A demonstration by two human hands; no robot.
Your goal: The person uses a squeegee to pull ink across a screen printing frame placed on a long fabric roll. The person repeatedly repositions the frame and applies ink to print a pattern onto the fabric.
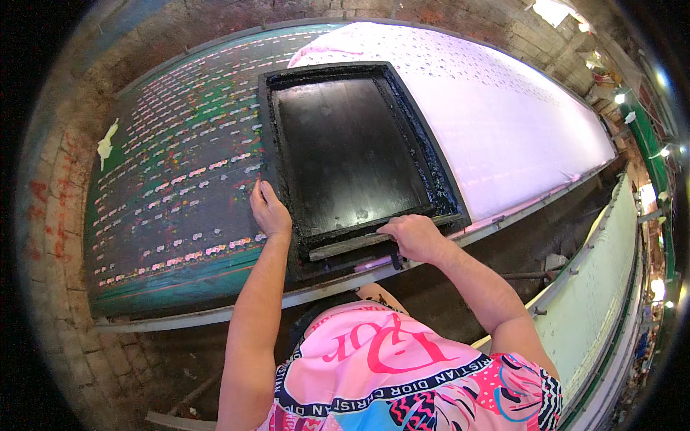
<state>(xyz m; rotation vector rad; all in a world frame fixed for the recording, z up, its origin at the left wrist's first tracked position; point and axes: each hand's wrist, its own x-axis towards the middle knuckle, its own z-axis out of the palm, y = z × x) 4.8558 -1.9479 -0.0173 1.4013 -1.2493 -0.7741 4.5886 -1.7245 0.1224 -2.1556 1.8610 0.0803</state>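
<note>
Altogether, we have the bench [165, 282], white cloth [496, 151] across its right, and the black frame [268, 122] mid-bench. Our right hand [417, 238] clasps its near side; our left hand [272, 212] meets its left side, whether gripping we cannot tell.
</note>
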